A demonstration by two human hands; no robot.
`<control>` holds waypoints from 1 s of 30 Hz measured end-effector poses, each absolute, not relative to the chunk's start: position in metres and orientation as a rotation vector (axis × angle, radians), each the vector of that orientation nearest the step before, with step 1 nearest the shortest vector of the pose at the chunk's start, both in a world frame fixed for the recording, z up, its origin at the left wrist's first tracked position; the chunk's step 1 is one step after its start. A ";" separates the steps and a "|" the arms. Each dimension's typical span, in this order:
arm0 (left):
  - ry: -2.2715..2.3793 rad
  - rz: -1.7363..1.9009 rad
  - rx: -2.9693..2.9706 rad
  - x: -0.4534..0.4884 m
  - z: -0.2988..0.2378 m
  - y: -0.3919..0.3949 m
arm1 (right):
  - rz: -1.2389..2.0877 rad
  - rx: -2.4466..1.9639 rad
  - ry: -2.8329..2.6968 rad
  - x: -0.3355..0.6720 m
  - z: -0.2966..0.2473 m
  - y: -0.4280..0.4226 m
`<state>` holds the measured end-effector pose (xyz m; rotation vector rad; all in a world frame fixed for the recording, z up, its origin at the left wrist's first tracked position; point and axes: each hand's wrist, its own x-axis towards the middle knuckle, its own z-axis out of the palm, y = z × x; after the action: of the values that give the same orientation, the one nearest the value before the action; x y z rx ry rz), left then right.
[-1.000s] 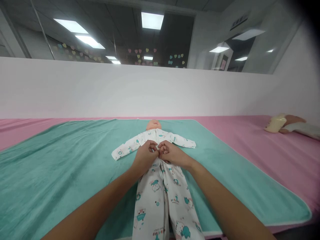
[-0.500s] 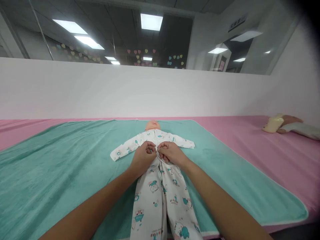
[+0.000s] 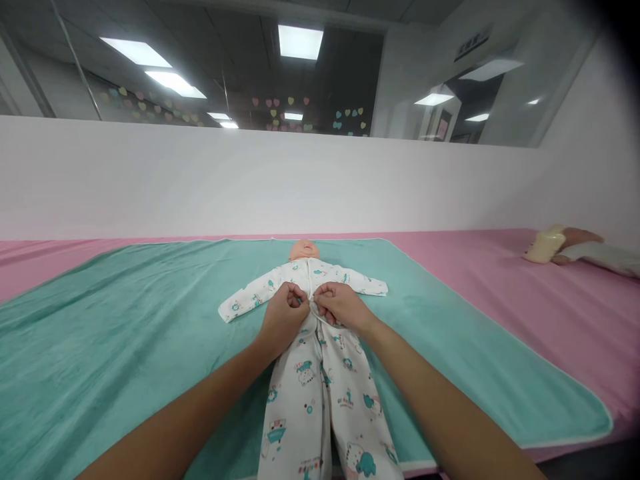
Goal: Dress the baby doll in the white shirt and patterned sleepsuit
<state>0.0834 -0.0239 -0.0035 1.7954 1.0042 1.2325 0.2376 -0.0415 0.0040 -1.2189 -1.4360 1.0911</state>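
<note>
A baby doll [image 3: 303,250] lies on its back on a teal blanket [image 3: 115,320], head away from me. It wears a white printed romper [image 3: 320,393] with teal animal pictures, sleeves spread to both sides. My left hand [image 3: 283,315] and my right hand [image 3: 336,306] meet over the doll's belly. Both hands are closed, the fingertips pinching the two front edges of the romper at its middle opening. What lies between the fingertips is too small to make out.
The blanket covers a pink padded surface [image 3: 525,293] that runs along a white wall [image 3: 300,180]. A cream bottle-like object [image 3: 543,247] and a folded pale cloth [image 3: 600,257] lie at the far right. Glass panels with heart stickers stand above the wall.
Both hands stay pinched on the romper front with only small finger shifts. The view has drifted slightly, so the doll sits a little further left and up.
</note>
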 end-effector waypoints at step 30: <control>1.075 1.266 2.426 0.071 -0.003 -0.001 | 0.500 -1.171 -1.253 0.230 0.002 -0.042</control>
<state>0.0707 -0.0007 -0.0028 2.4263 1.0753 1.2660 0.2304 -0.0420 0.0022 -1.1709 -1.2526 0.4997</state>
